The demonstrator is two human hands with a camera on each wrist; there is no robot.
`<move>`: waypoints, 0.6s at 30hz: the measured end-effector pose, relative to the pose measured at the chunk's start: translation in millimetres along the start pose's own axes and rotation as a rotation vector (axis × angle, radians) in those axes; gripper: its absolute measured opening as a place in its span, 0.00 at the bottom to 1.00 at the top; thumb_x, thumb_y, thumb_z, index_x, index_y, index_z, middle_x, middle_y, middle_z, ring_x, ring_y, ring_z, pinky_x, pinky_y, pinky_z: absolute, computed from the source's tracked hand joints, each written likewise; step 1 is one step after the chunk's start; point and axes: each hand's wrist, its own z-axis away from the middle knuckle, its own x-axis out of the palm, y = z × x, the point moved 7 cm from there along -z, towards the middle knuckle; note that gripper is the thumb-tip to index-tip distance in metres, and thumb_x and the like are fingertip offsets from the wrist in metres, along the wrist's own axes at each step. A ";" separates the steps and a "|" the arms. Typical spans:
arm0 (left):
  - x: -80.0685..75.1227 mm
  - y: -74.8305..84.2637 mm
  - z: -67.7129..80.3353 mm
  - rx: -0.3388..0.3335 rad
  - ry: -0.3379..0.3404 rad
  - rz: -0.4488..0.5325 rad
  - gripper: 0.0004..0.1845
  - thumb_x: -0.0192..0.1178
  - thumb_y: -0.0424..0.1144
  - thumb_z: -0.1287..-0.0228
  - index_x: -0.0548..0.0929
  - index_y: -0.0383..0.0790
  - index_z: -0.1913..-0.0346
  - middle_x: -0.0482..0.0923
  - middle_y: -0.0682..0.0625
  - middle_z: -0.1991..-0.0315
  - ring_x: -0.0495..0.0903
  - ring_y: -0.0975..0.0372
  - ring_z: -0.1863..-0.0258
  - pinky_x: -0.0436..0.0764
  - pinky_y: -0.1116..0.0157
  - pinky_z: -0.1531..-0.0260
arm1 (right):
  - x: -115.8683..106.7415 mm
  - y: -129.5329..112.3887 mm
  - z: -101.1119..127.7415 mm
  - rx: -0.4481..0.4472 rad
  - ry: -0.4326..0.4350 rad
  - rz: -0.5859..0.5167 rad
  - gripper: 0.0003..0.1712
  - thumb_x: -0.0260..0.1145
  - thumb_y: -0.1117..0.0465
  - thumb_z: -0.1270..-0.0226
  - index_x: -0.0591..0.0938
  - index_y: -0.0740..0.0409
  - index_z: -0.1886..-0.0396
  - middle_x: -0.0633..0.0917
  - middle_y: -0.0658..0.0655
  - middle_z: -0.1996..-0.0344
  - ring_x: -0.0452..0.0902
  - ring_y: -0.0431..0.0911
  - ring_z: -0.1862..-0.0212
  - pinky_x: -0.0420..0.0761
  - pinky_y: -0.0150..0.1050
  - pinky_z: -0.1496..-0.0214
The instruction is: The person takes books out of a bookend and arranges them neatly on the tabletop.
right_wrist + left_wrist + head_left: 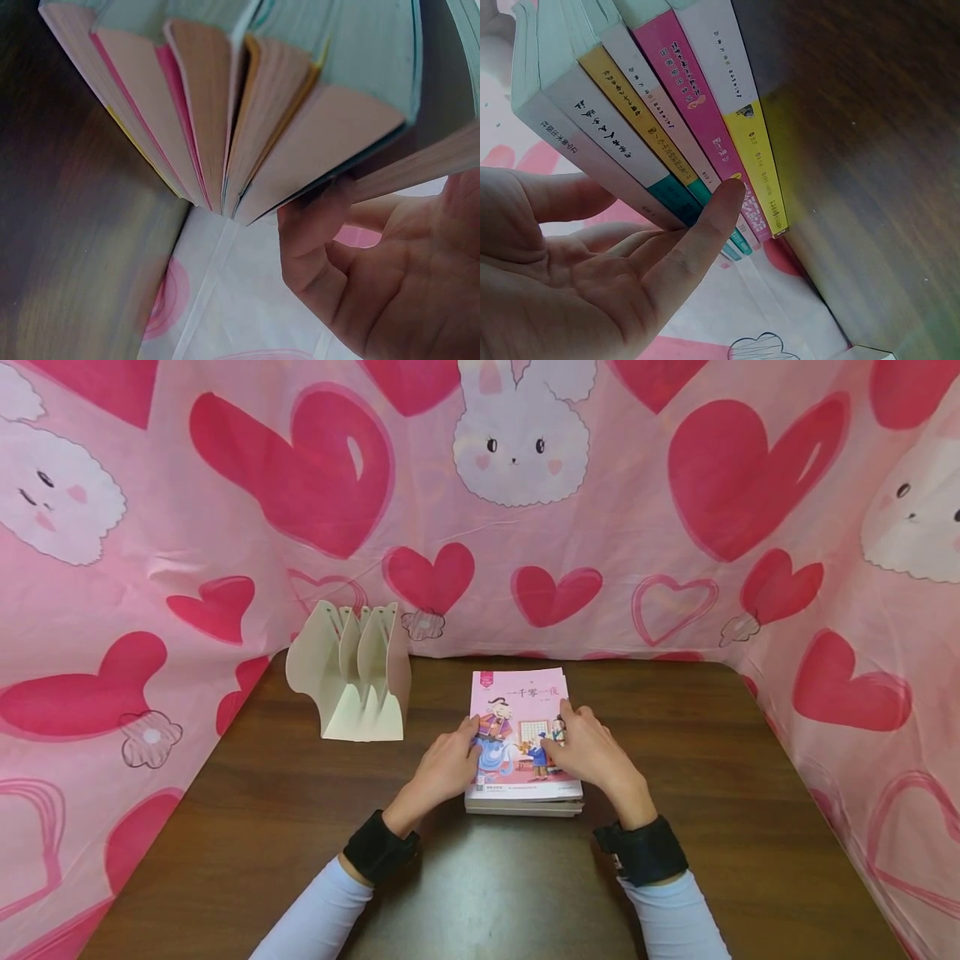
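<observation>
A stack of paperback books (517,807) lies on the table, topped by a pink illustrated book (517,685). My left hand (444,764) is at the stack's left side; in the left wrist view one nearly straight finger (705,240) touches the coloured spines (694,82). On the right, my right hand (600,760) pinches the top book, thumb over its cover. The right wrist view shows that book's page edge (424,161) raised apart from the books below (322,135), with curled fingers (315,240) in the gap.
A cream file holder (363,718) with upright dividers stands at the table's back left. Dark wooden table (705,760) surrounds the stack. A pink curtain (630,510) with hearts and rabbits hangs behind and along both sides.
</observation>
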 end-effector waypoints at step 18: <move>1.5 1.7 0.5 0.009 0.003 -0.017 0.30 0.58 0.35 0.21 0.67 0.28 0.23 0.63 0.35 0.22 0.64 0.45 0.24 0.68 0.45 0.29 | 6.1 0.3 3.0 0.025 -0.055 0.029 0.49 0.66 0.47 0.25 0.57 0.71 0.18 0.71 0.75 0.39 0.79 0.57 0.57 0.84 0.56 0.51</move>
